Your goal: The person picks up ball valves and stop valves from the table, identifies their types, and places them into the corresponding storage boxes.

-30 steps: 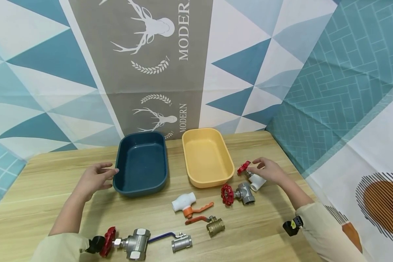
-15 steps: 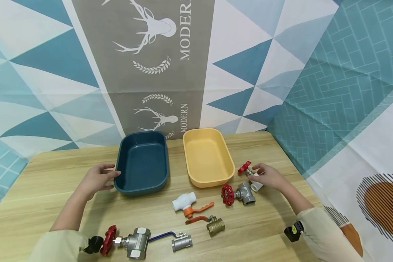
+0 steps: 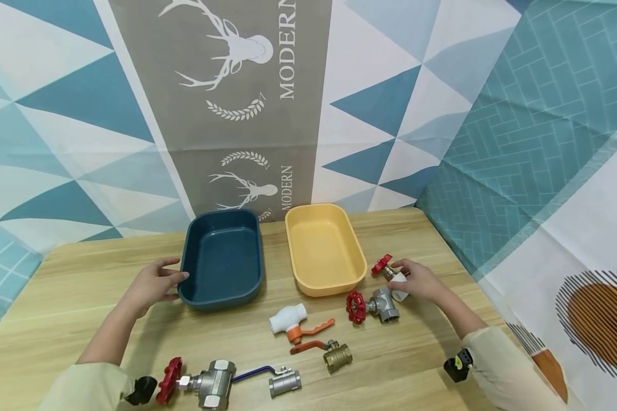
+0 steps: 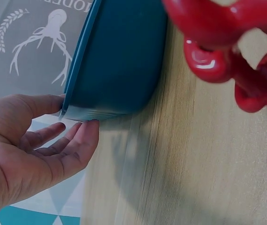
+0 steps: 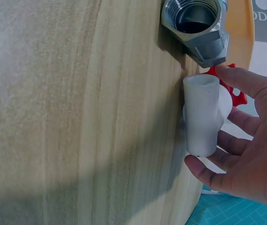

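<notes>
My left hand is at the left side of a dark blue bin. In the left wrist view its thumb lies over the rim and the fingertips are against the outer wall, pinching the edge. My right hand curls its fingers round a white plastic valve with a red handwheel, which lies on the table. The right wrist view shows the thumb by the valve's upper end and fingers along its side and lower end. Close by lies a grey metal gate valve with a red handwheel.
A yellow bin stands right of the blue one. On the wooden table lie a white ball valve with an orange lever, a brass valve, a blue-levered valve and a big red-wheeled valve under the left forearm.
My right hand has moved slightly left and down, closing its fingers round the white valve. The left hand has stayed at the blue bin, its thumb a little further over the rim.
</notes>
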### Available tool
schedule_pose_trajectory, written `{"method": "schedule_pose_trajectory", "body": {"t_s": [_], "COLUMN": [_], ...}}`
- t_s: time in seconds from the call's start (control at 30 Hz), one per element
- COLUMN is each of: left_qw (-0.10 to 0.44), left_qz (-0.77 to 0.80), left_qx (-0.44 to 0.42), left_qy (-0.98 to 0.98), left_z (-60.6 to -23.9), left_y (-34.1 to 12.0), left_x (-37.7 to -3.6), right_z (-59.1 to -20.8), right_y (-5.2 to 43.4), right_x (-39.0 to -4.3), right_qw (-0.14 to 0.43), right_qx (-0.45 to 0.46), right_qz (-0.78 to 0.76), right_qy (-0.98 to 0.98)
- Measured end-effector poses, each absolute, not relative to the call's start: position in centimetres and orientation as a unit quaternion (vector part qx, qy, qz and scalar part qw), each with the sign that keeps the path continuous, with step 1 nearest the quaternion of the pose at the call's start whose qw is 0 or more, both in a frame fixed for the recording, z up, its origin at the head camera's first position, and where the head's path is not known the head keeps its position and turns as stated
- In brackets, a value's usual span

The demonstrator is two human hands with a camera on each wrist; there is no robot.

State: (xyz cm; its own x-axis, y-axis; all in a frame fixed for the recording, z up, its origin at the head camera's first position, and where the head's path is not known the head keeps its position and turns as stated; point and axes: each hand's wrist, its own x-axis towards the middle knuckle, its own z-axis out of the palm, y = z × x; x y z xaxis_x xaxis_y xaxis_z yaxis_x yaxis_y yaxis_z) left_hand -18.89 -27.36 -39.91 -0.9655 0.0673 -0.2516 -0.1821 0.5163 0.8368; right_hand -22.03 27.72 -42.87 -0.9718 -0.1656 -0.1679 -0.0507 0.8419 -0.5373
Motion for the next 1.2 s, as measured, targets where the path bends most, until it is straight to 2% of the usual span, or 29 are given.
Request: {"method": "schedule_pose_trajectory", "body": {"t_s": [0.23, 1.2], "left_qw": [0.117, 0.113], "left_qz": [0.489, 0.502], "left_qx": [-0.030, -0.036], "left_qy": [0.864, 0.857], "left_z": [-40.0, -40.4], "left_y": [-27.2, -27.1], "left_x": [-18.9, -19.0], "right_z": [-43.3, -43.8], "right_y": [27.4, 26.2], "right_x": [-22.0, -22.0], "right_qw": [0.081, 0.061], "right_qx": [-0.065, -0.054], "right_qz": [-0.276, -0.235], "right_qy": [0.955, 0.969]}}
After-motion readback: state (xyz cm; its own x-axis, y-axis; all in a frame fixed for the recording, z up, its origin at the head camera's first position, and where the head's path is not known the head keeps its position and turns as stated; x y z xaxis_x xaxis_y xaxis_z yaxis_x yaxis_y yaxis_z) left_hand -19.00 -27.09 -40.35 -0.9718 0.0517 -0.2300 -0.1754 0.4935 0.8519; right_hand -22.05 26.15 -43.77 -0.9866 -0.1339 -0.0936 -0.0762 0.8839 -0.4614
